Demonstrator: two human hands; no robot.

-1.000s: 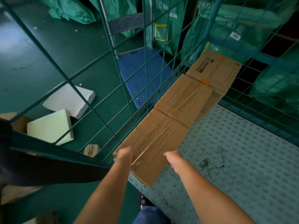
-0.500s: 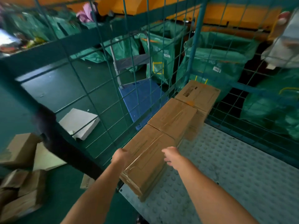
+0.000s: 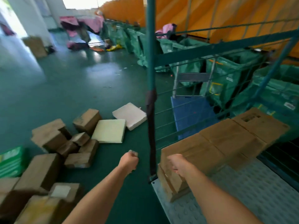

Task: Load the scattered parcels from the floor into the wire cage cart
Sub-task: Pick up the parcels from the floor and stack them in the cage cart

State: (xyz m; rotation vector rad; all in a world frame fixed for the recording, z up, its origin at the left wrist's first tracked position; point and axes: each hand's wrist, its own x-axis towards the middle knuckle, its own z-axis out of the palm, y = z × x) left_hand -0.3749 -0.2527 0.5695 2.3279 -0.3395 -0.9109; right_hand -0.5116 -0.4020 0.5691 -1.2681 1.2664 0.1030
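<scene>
Three brown cardboard parcels lie in a row on the studded floor plate [image 3: 242, 199] of the wire cage cart: the nearest [image 3: 199, 152], the middle [image 3: 226, 136] and the far one [image 3: 260, 122]. My right hand [image 3: 178, 164] is at the near end of the nearest parcel with its fingers curled; blur hides whether it holds the box. My left hand [image 3: 129, 160] hangs outside the cage over the green floor, fingers curled, holding nothing. Several scattered brown parcels [image 3: 48, 136], a pale yellow flat parcel [image 3: 110, 130] and a white flat parcel [image 3: 129, 115] lie on the floor to the left.
The cage's corner post [image 3: 150, 62] stands between my hands. A blue platform trolley [image 3: 191, 113] and green sacks [image 3: 226, 75] stand beyond the mesh. A green pack [image 3: 11, 160] lies at far left. More brown boxes [image 3: 40, 204] sit at my lower left.
My view has swung up and left toward the floor pile. My left hand has come off the nearest parcel and moved out past the cage post. My right hand stays by the box's near end.
</scene>
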